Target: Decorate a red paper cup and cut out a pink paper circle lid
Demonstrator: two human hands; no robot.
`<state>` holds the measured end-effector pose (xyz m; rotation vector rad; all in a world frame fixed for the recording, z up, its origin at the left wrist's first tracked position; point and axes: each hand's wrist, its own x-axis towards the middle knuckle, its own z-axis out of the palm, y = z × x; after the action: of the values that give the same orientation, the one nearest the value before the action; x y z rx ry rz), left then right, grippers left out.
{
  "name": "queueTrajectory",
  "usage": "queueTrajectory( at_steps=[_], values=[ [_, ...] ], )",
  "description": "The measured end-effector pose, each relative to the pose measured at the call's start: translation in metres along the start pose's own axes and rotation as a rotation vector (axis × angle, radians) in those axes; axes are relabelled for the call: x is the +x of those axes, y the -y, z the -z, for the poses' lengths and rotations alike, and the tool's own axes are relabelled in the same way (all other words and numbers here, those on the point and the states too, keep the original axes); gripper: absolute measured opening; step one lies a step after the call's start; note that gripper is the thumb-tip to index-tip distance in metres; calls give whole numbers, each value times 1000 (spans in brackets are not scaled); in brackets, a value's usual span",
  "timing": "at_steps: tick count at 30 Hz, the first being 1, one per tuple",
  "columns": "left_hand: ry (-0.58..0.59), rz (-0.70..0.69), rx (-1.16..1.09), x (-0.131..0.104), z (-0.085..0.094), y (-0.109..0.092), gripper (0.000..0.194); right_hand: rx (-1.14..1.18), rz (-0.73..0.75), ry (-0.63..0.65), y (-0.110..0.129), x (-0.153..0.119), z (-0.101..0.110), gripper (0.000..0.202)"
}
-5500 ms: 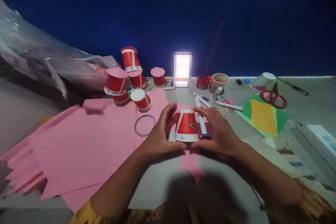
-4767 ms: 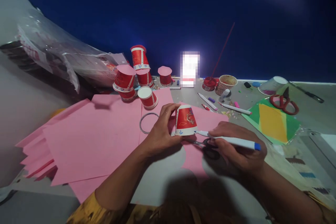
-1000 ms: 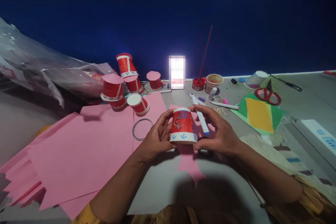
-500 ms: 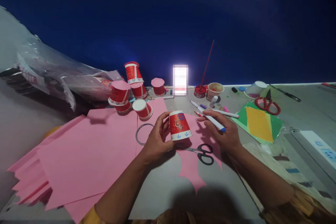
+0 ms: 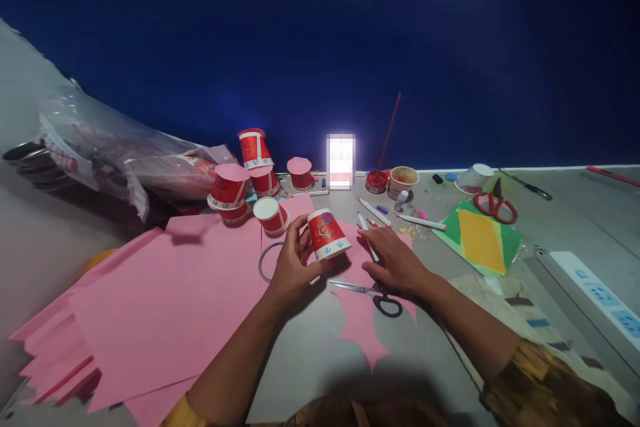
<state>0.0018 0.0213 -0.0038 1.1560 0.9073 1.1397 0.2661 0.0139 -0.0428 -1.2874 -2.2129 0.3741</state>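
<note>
Dim o/all; glare round pixelated rectangle (image 5: 341, 161), dk shadow (image 5: 395, 383) btm ctr.

Craft table (image 5: 295, 360) with pink paper (image 5: 170, 307), scissors (image 5: 376, 288), markers (image 5: 373, 251)

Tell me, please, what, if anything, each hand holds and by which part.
The left hand holds a red cup by its side, thumb near the wide rim. Whether the right hand grips the marker cannot be told.

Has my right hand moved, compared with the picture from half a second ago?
Yes: the right hand has moved to the left, farther from the green sheet.
</note>
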Motion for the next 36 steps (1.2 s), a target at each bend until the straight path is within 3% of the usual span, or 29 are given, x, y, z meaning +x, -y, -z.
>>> queueTrajectory(
  at_steps=[8,18,24,29,32,34,36],
  values=[
    [58,62,-201,1,-4,-5,107,-88,-65,124,-1,3,5,34],
    [173,187,-331,-4,6,-9,102,-87,-30,127,-1,3,5,24],
    [178,208,-390,-8,1,-12,103,-44,-25,34,-1,2,4,21],
    [146,258,-456,-10,2,-10,100,-9,-55,-209,3,6,11,14],
    [127,258,-492,-10,4,-7,96,39,-60,-338,28,8,32,25],
    [120,251,-500,-9,5,-7,95,104,-26,-372,64,10,58,27],
    [111,239,-493,-9,5,-8,96,331,90,-360,109,12,93,18]
  ],
)
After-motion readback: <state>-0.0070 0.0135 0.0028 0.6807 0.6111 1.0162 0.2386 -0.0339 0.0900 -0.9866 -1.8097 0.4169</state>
